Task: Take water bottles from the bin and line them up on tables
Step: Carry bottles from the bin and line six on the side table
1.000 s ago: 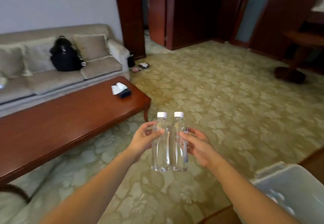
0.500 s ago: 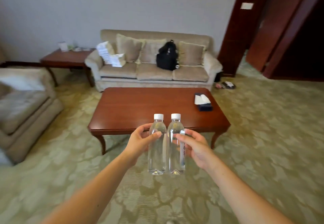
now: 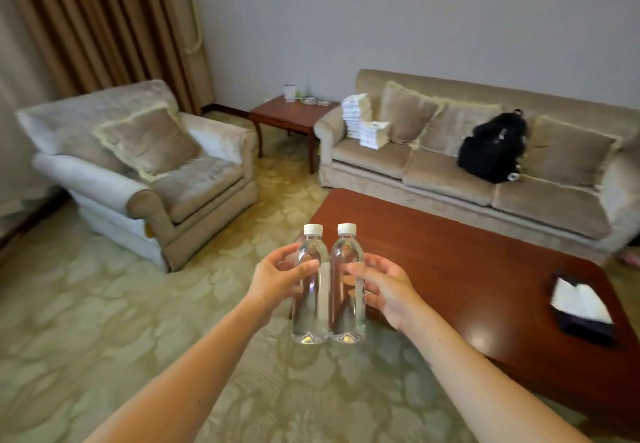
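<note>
**Two bottles in hand, none yet set on a table**

Nearest the camera, two clear water bottles are held side by side in the air above the carpet (image 3: 104, 321). The left bottle (image 3: 309, 290) is gripped by the left hand (image 3: 277, 276), with the thumb laid across its front and the fingers curled behind. The right bottle (image 3: 347, 290) is gripped in the same way by the right hand (image 3: 384, 290). Whether the bottles' sides touch cannot be told. Both are held upright: the long axis runs vertically, white caps up and bases down, with no evident tilt.

Just beyond and to the right of the right hand, a coffee table (image 3: 467, 269) is seen, with a tissue box (image 3: 581, 307) lying on it well to the right of the hands. Far beyond the hands, a side table (image 3: 287, 116) carries small items that cannot be identified.

The fetching step is judged done for this pair, while the placing is left. No bottle is seen standing on the coffee table, so the line appears not to be begun there. The bin is not in view, so the number of bottles left cannot be told.
</note>
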`<state>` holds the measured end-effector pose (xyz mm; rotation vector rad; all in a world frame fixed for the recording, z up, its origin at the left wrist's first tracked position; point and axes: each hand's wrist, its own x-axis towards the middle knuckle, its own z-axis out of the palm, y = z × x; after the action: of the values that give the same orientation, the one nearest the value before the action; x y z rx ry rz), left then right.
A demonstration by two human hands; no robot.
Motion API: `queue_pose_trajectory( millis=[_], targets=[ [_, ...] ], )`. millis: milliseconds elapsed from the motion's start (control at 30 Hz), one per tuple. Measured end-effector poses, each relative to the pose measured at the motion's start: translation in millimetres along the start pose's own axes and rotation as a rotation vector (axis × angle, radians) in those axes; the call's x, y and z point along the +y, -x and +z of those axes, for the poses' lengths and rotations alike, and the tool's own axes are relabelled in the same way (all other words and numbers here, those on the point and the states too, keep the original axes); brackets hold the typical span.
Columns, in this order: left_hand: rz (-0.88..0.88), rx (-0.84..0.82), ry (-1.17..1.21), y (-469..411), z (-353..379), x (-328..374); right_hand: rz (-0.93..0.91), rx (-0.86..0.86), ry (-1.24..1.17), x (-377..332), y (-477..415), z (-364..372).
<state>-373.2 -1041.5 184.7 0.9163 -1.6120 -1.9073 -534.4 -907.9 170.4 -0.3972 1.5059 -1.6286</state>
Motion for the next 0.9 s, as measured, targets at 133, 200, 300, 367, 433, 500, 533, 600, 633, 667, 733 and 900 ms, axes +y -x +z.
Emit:
queue_pose_trajectory(
  millis=[133, 200, 300, 367, 433, 500, 533, 600, 633, 667, 733, 900],
  targets=[
    [0.007, 0.111, 0.003, -48, -31, 19, 0.014, -0.129, 0.038, -24, -73, 35],
    [0.001, 0.170, 0.016, -71, -52, 26, 0.029, -0.181, 0.054, -30, -109, 56],
    [-0.001, 0.231, 0.017, -109, -84, 34, 0.063, -0.233, 0.068, -36, -164, 88],
    [0.005, 0.251, 0.025, -137, -107, 39, 0.080, -0.254, 0.073, -39, -199, 113],
    [0.015, 0.253, 0.032, -170, -132, 44, 0.083, -0.256, 0.078, -42, -235, 139],
    [0.023, 0.257, 0.032, -208, -160, 53, 0.068, -0.255, 0.063, -47, -274, 166],
    [0.025, 0.253, 0.029, -228, -175, 59, 0.059, -0.251, 0.054, -49, -293, 181],
    [0.022, 0.230, 0.019, -269, -206, 73, 0.046, -0.239, 0.031, -56, -331, 211],
    [0.019, 0.215, 0.013, -289, -221, 80, 0.040, -0.230, 0.018, -59, -349, 226],
    [0.015, 0.196, 0.008, -309, -235, 88, 0.034, -0.222, 0.008, -62, -365, 239],
    [0.015, 0.154, 0.007, -344, -261, 104, 0.020, -0.203, -0.004, -70, -394, 264],
    [0.010, 0.115, -0.040, -422, -301, 126, 0.011, -0.151, -0.017, -88, -459, 302]
  ],
)
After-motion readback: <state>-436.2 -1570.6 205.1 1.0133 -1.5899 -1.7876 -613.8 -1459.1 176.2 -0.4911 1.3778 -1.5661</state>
